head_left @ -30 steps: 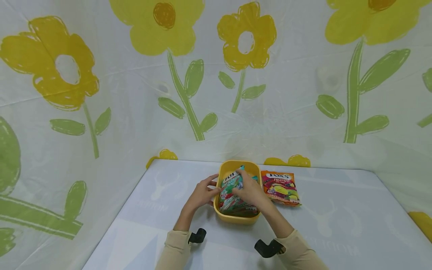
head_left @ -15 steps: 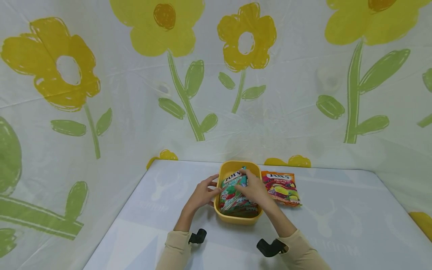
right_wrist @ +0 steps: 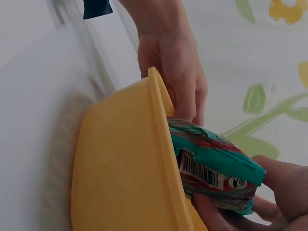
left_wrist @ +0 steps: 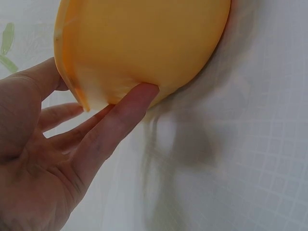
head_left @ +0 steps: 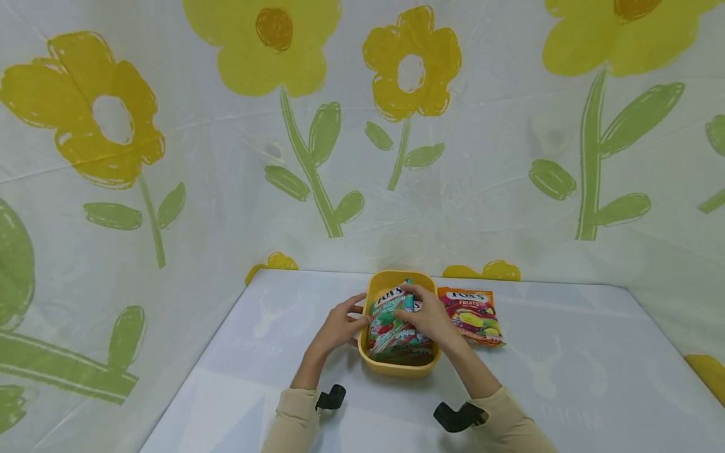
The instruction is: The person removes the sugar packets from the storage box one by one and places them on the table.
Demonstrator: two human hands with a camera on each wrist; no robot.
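Observation:
A yellow plastic container (head_left: 399,369) stands on the table, with green Fox's candy bags inside. My left hand (head_left: 342,324) holds its left side; in the left wrist view the fingers (left_wrist: 118,118) lie against the outer wall and the thumb is at the rim. My right hand (head_left: 430,316) reaches over the container and pinches a green candy bag (head_left: 391,321) by its upper edge. In the right wrist view this candy bag (right_wrist: 216,166), barcode showing, sticks up past the rim between thumb and fingers. Part of another green bag shows beside it, mostly hidden by the right hand.
An orange and red Fox's Fruits candy bag (head_left: 471,316) lies flat on the table just right of the container. The white table (head_left: 544,371) ends at a flower-printed curtain (head_left: 476,207) behind and at the sides.
My right hand has shifted slightly to the right, uncovering more of the front of the green bag. The left hand, the container and the orange bag stay in place.

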